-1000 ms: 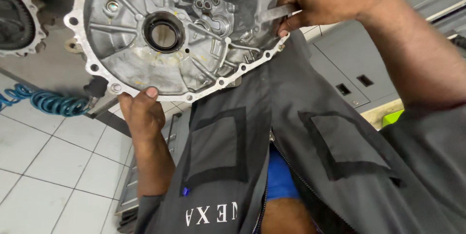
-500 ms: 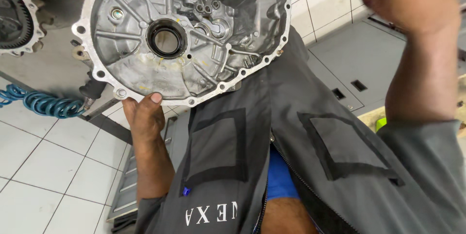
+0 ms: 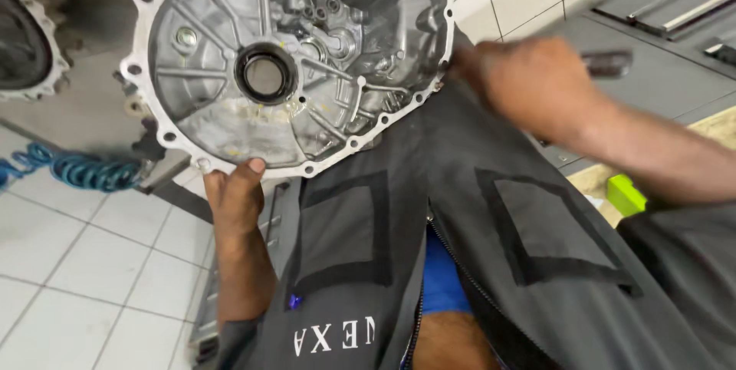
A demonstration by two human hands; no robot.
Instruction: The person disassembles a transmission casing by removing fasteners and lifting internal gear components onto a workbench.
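Silver metal housing [image 3: 291, 71] leans up near our lap | our left hand [image 3: 234, 197] pinches its bottom rim to steady it | our right hand [image 3: 529, 82] grips a small dark tool [image 3: 606, 63], blurry

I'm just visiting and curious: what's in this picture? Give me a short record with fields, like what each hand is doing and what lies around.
Main thing: grey metal gearbox housing, open side facing the camera, round seal in its middle
Left hand: grips the housing's lower flange, thumb on the rim
Right hand: blurred, beside the housing's right edge, holds a small dark tool
Nearby: blue coiled hose on the tiled floor; grey workbench
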